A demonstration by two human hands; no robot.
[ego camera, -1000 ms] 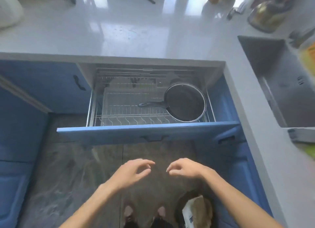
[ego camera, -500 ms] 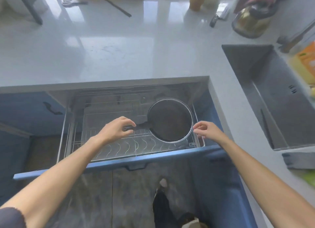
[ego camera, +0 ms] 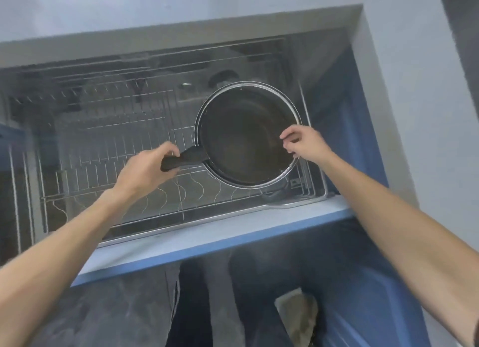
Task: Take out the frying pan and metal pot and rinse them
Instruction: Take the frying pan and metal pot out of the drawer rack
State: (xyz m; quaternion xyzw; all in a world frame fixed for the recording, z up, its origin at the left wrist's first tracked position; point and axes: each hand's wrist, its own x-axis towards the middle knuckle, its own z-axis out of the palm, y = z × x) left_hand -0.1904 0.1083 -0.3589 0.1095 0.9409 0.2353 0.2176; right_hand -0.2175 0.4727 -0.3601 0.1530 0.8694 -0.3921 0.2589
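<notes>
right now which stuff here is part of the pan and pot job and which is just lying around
Part of the job:
- frying pan
- left hand, gripping the pan's handle
- right hand, pinching the pan's rim
- open drawer with its wire rack

Just there:
- countertop
- floor

The metal pot cannot be made out.

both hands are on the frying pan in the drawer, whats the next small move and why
Probably lift the frying pan straight up out of the wire rack. The left hand already grips the black handle and the right hand pinches the rim, so the pan looks secured; it sits over the open drawer's rack, right side.
</notes>
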